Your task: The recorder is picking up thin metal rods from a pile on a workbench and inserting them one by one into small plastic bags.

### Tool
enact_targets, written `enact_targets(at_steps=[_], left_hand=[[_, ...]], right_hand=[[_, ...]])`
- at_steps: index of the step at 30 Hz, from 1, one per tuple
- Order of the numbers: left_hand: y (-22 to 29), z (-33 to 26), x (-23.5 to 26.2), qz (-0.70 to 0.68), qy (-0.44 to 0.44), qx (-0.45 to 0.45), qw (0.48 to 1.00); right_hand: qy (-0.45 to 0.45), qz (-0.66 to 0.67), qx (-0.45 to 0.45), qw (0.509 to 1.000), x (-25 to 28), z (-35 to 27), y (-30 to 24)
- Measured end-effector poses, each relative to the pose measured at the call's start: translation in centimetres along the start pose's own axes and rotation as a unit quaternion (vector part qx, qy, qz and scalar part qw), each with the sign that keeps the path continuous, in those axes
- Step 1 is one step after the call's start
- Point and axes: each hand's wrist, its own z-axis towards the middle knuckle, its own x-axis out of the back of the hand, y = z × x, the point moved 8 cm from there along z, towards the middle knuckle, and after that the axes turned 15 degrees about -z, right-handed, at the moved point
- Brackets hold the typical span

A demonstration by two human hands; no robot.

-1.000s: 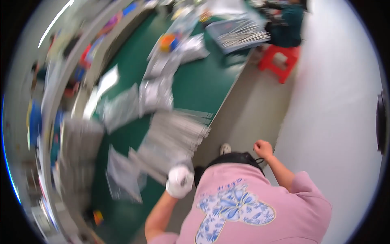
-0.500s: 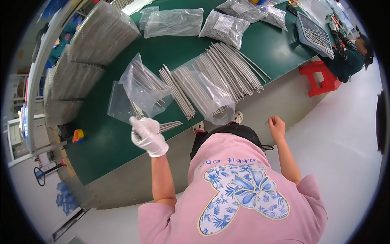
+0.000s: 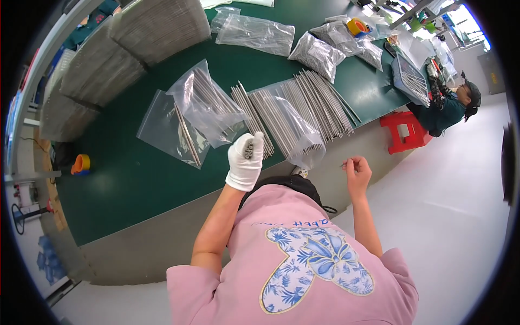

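left hand (image 3: 245,162): gloved, fingers curled tight; right hand (image 3: 358,173): bare, fingertips pinched

Slim grey rods (image 3: 249,149), bundled, ends toward the camera, inside the left grip (image 3: 244,167)

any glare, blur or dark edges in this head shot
In the head view, pale glare lies on the green table, highlights streak the clear bags, and the metal rods read fairly sharp; in that head view, black fisheye vignetting swallows the corners.
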Motion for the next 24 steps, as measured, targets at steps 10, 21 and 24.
enact_targets(at_steps=[10, 21, 24], left_hand=[[1.2, -1.0, -0.1, -0.059, -0.06, 0.051, 0.995], [1.8, -1.0, -0.4, -0.037, -0.116, 0.055, 0.991], [1.6, -0.9, -0.4, -0.037, -0.12, 0.055, 0.991]], right_hand=[[-0.094, 0.1, 0.265, 0.955, -4.3, -0.4, -18.5], [-0.127, 0.063, 0.397, 0.907, -6.5, -1.3, -24.4], [-0.128, 0.048, 0.395, 0.908, -6.9, -1.3, -24.5]])
